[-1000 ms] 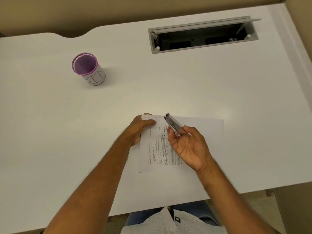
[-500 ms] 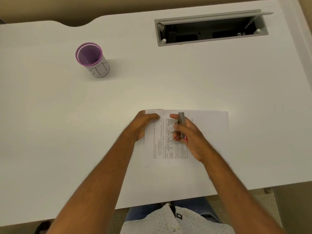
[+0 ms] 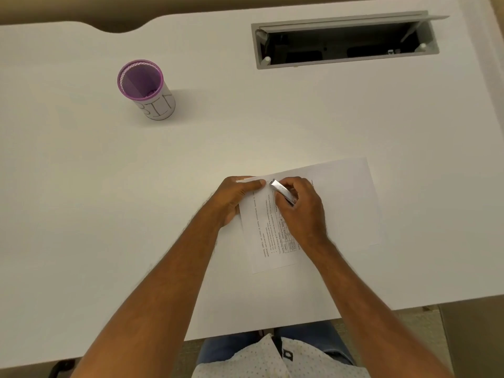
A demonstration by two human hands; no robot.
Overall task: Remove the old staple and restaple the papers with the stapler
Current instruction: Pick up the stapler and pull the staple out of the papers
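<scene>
The printed papers (image 3: 338, 203) lie on the white desk in front of me, long side across. My left hand (image 3: 234, 199) grips their upper left corner, thumb on top and fingers underneath. A small silver stapler (image 3: 282, 190) is gripped in my right hand (image 3: 301, 208), its nose pointing up-left at that corner, just right of my left thumb. The staple itself is too small to make out.
A purple mesh cup (image 3: 144, 88) labelled BIN stands at the far left of the desk (image 3: 81, 214). An open grey cable hatch (image 3: 346, 39) sits at the far right. The desk's front edge runs just below the papers.
My right hand has turned over and lowered the stapler, swinging its nose left toward the papers' upper left corner. The left hand has kept its hold on that corner.
</scene>
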